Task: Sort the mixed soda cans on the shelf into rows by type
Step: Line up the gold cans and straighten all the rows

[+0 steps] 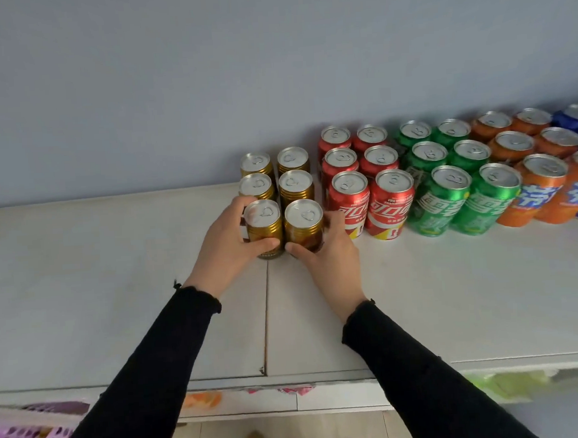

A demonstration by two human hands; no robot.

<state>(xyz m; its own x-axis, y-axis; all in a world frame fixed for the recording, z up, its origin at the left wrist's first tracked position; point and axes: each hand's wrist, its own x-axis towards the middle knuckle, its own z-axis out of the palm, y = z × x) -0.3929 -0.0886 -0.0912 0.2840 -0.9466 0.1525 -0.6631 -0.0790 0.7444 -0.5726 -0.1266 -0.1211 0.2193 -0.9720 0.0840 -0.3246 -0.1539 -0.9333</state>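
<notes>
Gripping the two front ribbed gold cans, left hand point(227, 247) on the left gold can point(264, 228) and right hand point(329, 250) on the right gold can point(303, 224), the person works on the smooth white shelf point(419, 295), glossy red cans point(370, 201) just beside.

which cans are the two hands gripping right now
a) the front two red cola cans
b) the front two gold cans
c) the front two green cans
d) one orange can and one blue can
b: the left hand curls round the front left gold can and the right hand round the front right gold can, while the red cola cans stand untouched beside them.
</notes>
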